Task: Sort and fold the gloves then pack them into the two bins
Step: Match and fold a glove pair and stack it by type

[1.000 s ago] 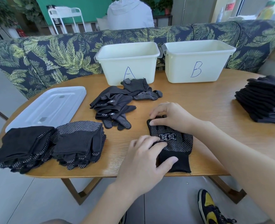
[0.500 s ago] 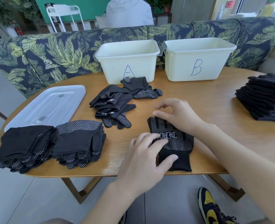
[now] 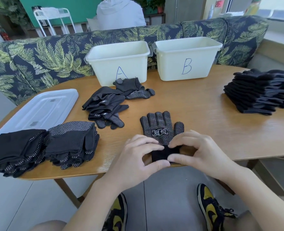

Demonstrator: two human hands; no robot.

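- Nearest, at the table's front edge, the left hand [image 3: 138, 157] and right hand [image 3: 198, 154] each pinch one side of the plain knit cuff of a dotted glove [image 3: 161, 130], thumbs on the near hem and fingers curled over the top. Gripping both corners looks like the start of a fold, cuff lifted toward the fingers.
- The glove lies flat, palm up, fingers pointing far; its black knit is covered with small white grip dots and bears a white boxed label on the palm.
- Near left, two stacks of folded gloves [image 3: 42, 147] of the same dotted knit sit side by side, probably sorted and waiting for packing.
- Middle left of centre, a loose heap of unsorted gloves [image 3: 108, 105] mixes smooth dark fabric with dotted pieces.
- Left, a flat translucent plastic lid [image 3: 37, 109] rests on the wooden table [image 3: 196, 114].
- Far right, a tall stack of plain dark gloves [image 3: 261, 92] is kept well apart, likely the other sort.
- Farthest, bin A [image 3: 119, 62] and bin B [image 3: 188, 57], cream rigid plastic, stand open; their insides are not visible.
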